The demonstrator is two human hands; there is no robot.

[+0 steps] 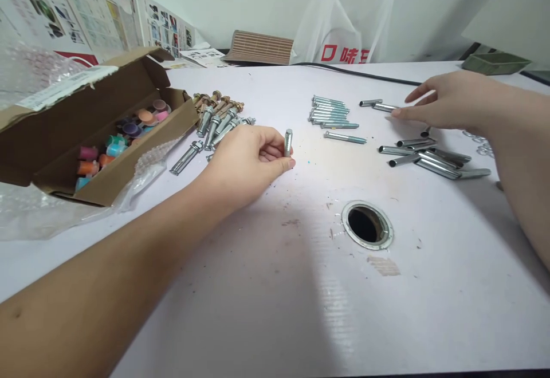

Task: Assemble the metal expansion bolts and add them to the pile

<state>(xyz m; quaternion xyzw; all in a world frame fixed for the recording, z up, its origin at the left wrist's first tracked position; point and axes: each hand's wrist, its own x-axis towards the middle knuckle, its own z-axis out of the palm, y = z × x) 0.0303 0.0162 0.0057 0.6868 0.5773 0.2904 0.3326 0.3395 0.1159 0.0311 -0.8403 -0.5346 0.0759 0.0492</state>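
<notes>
My left hand (244,157) is closed around a silver bolt (288,142), held upright with its threaded end up. My right hand (447,100) is at the far right, fingers apart, its thumb at the end of a metal sleeve (384,106). Another short sleeve (370,102) lies beside that one. Below the right hand is a loose pile of metal sleeves (436,160). Between the hands lies a row of long bolts (330,111), with a single bolt (345,137) in front of it. Assembled expansion anchors (219,126) are heaped behind my left hand.
A cardboard box (98,186) of coloured caps stands at left on bubble wrap (146,166). A metal-rimmed hole (367,225) opens in the white table (275,309). Washers (483,146) lie by my right forearm. A black cable (356,71) and plastic bag (344,17) are behind.
</notes>
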